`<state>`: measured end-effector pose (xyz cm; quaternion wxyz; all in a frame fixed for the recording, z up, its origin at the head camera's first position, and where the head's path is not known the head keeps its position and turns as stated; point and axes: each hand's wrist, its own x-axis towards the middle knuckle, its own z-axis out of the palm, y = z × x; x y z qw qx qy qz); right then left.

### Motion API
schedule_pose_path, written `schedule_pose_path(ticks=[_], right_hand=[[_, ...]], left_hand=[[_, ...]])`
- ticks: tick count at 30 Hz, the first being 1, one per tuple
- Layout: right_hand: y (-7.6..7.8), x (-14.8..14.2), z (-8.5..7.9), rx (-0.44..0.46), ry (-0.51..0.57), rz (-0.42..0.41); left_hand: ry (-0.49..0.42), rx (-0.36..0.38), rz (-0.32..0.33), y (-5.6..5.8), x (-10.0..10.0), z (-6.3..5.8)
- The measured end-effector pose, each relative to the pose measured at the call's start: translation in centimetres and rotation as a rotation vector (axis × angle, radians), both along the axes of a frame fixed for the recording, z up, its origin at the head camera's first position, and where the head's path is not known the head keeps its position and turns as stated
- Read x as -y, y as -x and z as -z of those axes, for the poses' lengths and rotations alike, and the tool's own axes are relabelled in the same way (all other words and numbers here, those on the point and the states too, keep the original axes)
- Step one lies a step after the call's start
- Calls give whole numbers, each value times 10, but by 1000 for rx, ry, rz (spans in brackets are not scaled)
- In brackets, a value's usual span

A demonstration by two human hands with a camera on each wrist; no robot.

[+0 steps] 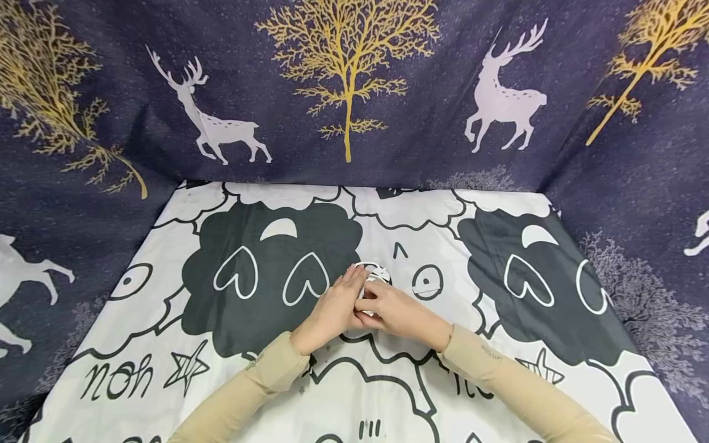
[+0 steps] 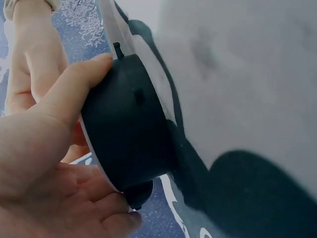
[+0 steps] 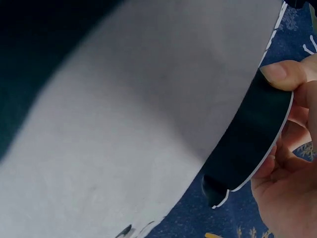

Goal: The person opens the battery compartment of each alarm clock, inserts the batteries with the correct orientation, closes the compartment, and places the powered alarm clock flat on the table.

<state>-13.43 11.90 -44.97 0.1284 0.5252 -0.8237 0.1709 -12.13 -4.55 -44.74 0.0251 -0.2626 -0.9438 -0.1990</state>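
Observation:
A round, drum-shaped object (image 2: pixel 129 124) has a smooth black side, a thin pale rim and small rounded bumps at its edge. Only a white and black patch of this object (image 1: pixel 380 271) shows between the hands in the head view. My left hand (image 1: pixel 334 306) holds it, thumb along the black side and fingers around the far edge. From the other side my right hand (image 1: pixel 403 312) grips it too, its thumb (image 3: pixel 277 75) pressed on the black side and its fingers bent near the rim. The hands hide most of its face.
A white cloth (image 1: pixel 371 381) with black cartoon shapes covers the table. Dark blue curtains (image 1: pixel 399 135) with white deer and golden trees hang behind it and at both sides.

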Motion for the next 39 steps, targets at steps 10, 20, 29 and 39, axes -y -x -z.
schedule_pose_path(ticks=[10, 20, 29, 39], right_hand=[[-12, -1, -3, -176, -109, 162], [-16, 6, 1, -251, -146, 195], [-13, 4, 3, -185, -203, 130], [-16, 3, -9, -14, -153, 171]], left_hand=[[7, -89, 4, 1, -4, 6], [-14, -22, 11, 1, -1, 3], [25, -43, 19, 1, 2, 4], [4, -68, 68, 3, 5, 2]])
